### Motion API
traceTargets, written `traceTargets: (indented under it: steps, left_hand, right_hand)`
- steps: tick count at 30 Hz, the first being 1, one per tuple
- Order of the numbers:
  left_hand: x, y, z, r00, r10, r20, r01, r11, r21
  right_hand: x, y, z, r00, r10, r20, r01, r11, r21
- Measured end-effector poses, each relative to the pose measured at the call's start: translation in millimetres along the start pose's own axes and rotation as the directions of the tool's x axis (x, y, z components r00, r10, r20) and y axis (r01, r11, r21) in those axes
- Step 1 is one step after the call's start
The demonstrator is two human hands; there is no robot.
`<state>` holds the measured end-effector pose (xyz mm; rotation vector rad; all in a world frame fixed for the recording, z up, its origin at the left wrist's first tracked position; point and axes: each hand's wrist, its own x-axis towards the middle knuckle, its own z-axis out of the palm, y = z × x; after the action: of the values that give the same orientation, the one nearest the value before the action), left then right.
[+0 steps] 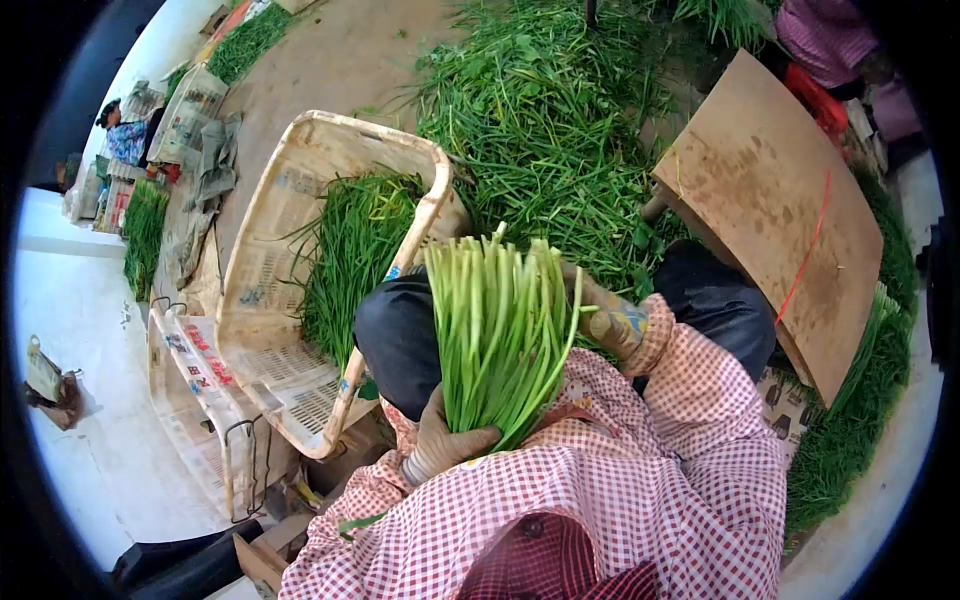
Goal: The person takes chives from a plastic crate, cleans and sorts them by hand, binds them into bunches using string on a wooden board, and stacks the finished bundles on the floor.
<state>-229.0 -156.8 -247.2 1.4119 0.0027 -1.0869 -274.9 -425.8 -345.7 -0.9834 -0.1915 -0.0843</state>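
A thick bunch of garlic chives [500, 340] stands in front of my chest, pale cut ends up and green leaves down. My left hand [450, 440], in a light work glove, is wrapped round the lower part of it. On the other side, my gloved right hand [612, 315] is beside the upper stalks. Its fingers are hidden behind the bunch, so their grip does not show. Just left of my knee, a dirty white plastic basket [270, 230] lies tilted, with more chives [365, 250] inside.
Loose greens [550, 120] cover the floor ahead. At the right a brown board [770, 220] rests at a slant, with a red strip on it. Another white crate [205, 400] stands at the left. Other people [125, 140] are farther back, one with a checked sleeve [825, 40].
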Motion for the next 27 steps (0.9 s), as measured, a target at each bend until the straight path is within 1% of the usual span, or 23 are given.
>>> traceTargets:
  steps: [1, 2, 3, 5, 6, 7, 8, 9, 10, 11, 12, 13, 14, 15, 16, 17, 18, 19, 21, 23, 25, 26, 27]
  left_hand:
    - [0, 1, 2, 1.000, 0.025, 0.003, -0.025, 0.992, 0.124]
    - [2, -5, 1, 0.994, 0.096, 0.043, -0.102, 0.983, 0.152]
    - [4, -12, -1, 0.992, 0.115, 0.045, -0.120, 0.982, 0.149]
    - [9, -19, -4, 0.945, 0.300, 0.132, -0.327, 0.833, 0.445]
    - [8, -16, 2, 0.949, 0.279, 0.145, -0.314, 0.863, 0.395]
    - [10, -16, 3, 0.945, 0.296, 0.141, -0.328, 0.860, 0.392]
    - [10, -18, 3, 0.930, 0.312, 0.196, -0.368, 0.806, 0.465]
    - [12, -23, 5, 0.910, 0.334, 0.247, -0.415, 0.745, 0.523]
    - [13, -24, 7, 0.900, 0.353, 0.254, -0.435, 0.744, 0.507]
    - [8, -19, 10, 0.885, 0.390, 0.252, -0.465, 0.731, 0.499]
    - [-2, 7, 23, 0.972, 0.141, 0.187, -0.230, 0.721, 0.653]
    - [-3, 27, 30, 0.994, -0.090, 0.066, 0.007, 0.638, 0.770]
    - [-1, 25, 28, 0.988, 0.045, 0.146, -0.146, 0.555, 0.819]
    - [4, 8, 23, 0.963, 0.135, 0.232, -0.268, 0.557, 0.786]
    - [10, -10, 18, 0.923, 0.223, 0.315, -0.386, 0.546, 0.744]
    - [22, -26, 12, 0.875, 0.268, 0.402, -0.474, 0.636, 0.609]
    - [27, -27, 9, 0.865, 0.301, 0.401, -0.497, 0.624, 0.604]
    - [29, -29, 8, 0.857, 0.273, 0.436, -0.504, 0.620, 0.602]
    - [29, -26, 14, 0.844, 0.247, 0.477, -0.515, 0.622, 0.589]
    - [20, 5, 25, 0.834, 0.205, 0.513, -0.522, 0.597, 0.609]
    - [5, 45, 47, 0.847, 0.184, 0.498, -0.495, 0.613, 0.616]
    - [1, 64, 55, 0.844, 0.142, 0.518, -0.491, 0.595, 0.636]
    - [-1, 80, 58, 0.839, 0.098, 0.535, -0.485, 0.578, 0.656]
  right_hand:
    - [5, -1, 11, 0.998, -0.037, -0.046, 0.042, 0.993, 0.107]
    - [15, -6, 17, 0.997, -0.065, -0.049, 0.073, 0.982, 0.176]
    - [26, -13, 25, 0.994, -0.093, -0.053, 0.103, 0.964, 0.244]
    - [41, -42, 44, 0.995, -0.079, -0.067, 0.096, 0.947, 0.307]
    - [45, -46, 51, 0.995, -0.084, -0.051, 0.096, 0.949, 0.300]
    - [47, -48, 58, 0.988, -0.123, -0.089, 0.145, 0.941, 0.305]
    - [46, -51, 64, 0.979, -0.159, -0.129, 0.192, 0.932, 0.308]
    - [44, -59, 70, 0.982, -0.158, -0.104, 0.182, 0.938, 0.294]
    - [41, -67, 76, 0.970, -0.024, -0.242, 0.026, 1.000, 0.006]
    - [42, -73, 81, 0.950, 0.013, -0.312, -0.018, 1.000, -0.013]
    - [43, -78, 86, 0.923, 0.051, -0.381, -0.065, 0.998, -0.025]
    - [44, -84, 92, 0.891, 0.087, -0.446, -0.112, 0.993, -0.030]
    - [41, -77, 81, 0.926, -0.024, -0.378, -0.026, 0.992, -0.125]
    - [40, -96, 90, 0.912, 0.067, -0.404, -0.127, 0.984, -0.124]
    - [34, -98, 91, 0.921, 0.078, -0.381, -0.119, 0.989, -0.085]
    - [28, -95, 90, 0.946, 0.056, -0.319, -0.033, 0.996, 0.079]
    - [24, -91, 86, 0.964, -0.029, -0.264, 0.049, 0.996, 0.072]
    - [20, -89, 83, 0.968, -0.036, -0.248, 0.051, 0.997, 0.055]
    - [12, -87, 85, 0.942, -0.145, -0.304, 0.180, 0.979, 0.093]
    - [10, -109, 98, 0.928, -0.133, -0.349, 0.189, 0.973, 0.131]
    - [11, -132, 105, 0.911, -0.196, -0.362, 0.215, 0.977, 0.013]
    - [13, -145, 108, 0.892, -0.240, -0.383, 0.224, 0.971, -0.085]
    - [13, -160, 111, 0.867, -0.277, -0.414, 0.252, 0.961, -0.115]
